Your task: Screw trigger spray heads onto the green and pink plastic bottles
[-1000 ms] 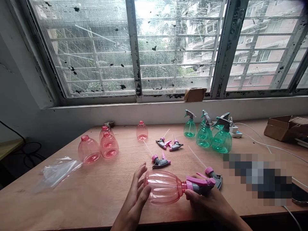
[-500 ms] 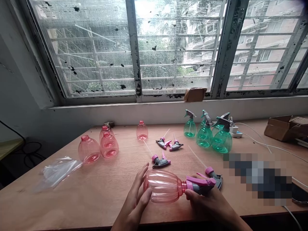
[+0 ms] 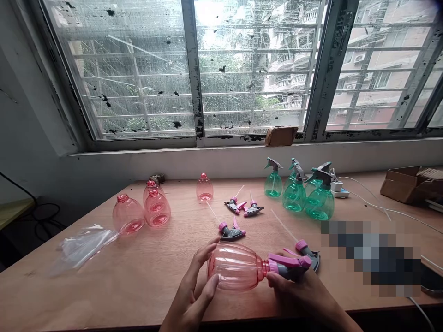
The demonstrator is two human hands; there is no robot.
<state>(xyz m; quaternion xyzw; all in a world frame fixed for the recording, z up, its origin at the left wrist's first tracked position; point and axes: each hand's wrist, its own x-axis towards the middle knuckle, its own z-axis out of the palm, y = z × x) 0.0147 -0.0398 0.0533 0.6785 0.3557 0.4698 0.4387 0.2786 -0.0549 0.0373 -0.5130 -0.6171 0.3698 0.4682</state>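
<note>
A pink see-through spray bottle [image 3: 235,267] lies on its side near the front of the wooden table [image 3: 145,272]. My left hand [image 3: 194,295] cups its base, thumb under and fingers curled over the top. My right hand [image 3: 297,293] is closed on the pink and grey trigger head [image 3: 289,265] fitted at the bottle's neck. A loose trigger head with a dip tube [image 3: 306,251] lies just behind it, and another [image 3: 230,231] lies behind the bottle.
Three headless pink bottles [image 3: 148,207] stand at the left, one more [image 3: 204,188] farther back. Two loose trigger heads [image 3: 244,207] lie mid-table. Several green spray bottles [image 3: 301,191] stand at the right. A crumpled plastic bag [image 3: 81,246], cardboard box [image 3: 408,183] and white cables also lie about.
My left fingers have curled further over the bottle's base and the bottle has turned slightly. My right hand stays on the trigger head.
</note>
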